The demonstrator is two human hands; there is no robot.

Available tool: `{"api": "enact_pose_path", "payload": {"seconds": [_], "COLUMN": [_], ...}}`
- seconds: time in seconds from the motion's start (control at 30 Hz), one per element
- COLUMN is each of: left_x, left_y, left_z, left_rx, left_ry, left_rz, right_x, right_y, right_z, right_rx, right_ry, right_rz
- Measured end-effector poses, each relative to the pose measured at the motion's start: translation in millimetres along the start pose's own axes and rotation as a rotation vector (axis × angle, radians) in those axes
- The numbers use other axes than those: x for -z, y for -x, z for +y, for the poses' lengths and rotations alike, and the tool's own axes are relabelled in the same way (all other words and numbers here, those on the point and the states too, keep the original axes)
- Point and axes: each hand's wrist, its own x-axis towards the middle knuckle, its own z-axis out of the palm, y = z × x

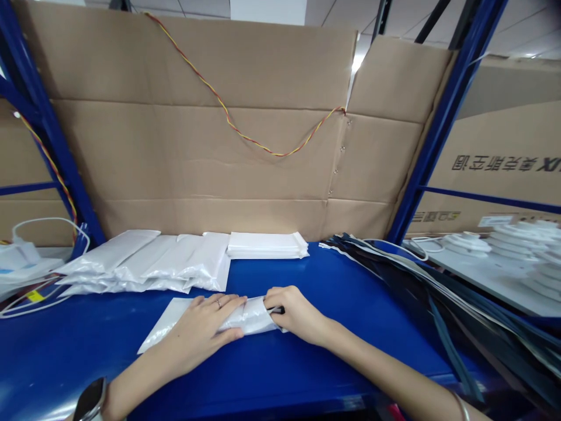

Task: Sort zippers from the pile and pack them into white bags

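A white padded plastic mailer bag lies on the blue worktop in front of me. Across its middle rests my left hand, thumb on the near side and fingers on the far side, holding it down. My right hand is closed at the bag's right end, fingertips at the mouth. Between those fingers shows the dark end of a small black thing; the rest of it is hidden by the bag and fingers, so its kind is unclear.
Filled white bags lie overlapping at the back left, beside a stack of flat white bags. Dark strips drape over the right side. White round parts stand on a grey shelf. A cardboard panel closes off the back.
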Motion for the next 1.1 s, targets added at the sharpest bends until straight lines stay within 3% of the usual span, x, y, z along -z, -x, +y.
{"api": "enact_pose_path", "payload": {"seconds": [0.27, 0.37, 0.6, 0.7, 0.8, 0.93, 1.03, 1.1], "left_x": [8.1, 8.3, 3.5, 2.8, 5.7, 16.5, 28.6, 35.3], "left_y": [14, 15, 10, 10, 10, 5, -9, -25], "left_z": [-17, -18, -8, -10, -14, -14, -9, -6], "left_rx": [0.044, 0.043, 0.031, 0.045, 0.049, 0.029, -0.042, -0.066], "left_ry": [0.064, 0.042, -0.058, -0.043, -0.008, 0.003, 0.075, 0.197], "left_rz": [-0.02, -0.001, 0.026, 0.02, -0.008, -0.057, -0.123, -0.204], "right_x": [27, 19, -20, -15, 3, 27, 31, 27], "right_y": [31, 30, -4, -4, 9, 33, 46, 50], "right_z": [-2, 4, 6, 0, -3, 0, 3, 3], "right_rx": [-0.066, -0.069, -0.016, 0.0, -0.004, -0.203, -0.358, -0.384], "right_ry": [-0.106, -0.121, -0.203, -0.255, -0.225, -0.079, -0.021, -0.053], "right_rz": [0.112, 0.087, 0.113, 0.07, 0.061, 0.193, 0.111, 0.037]}}
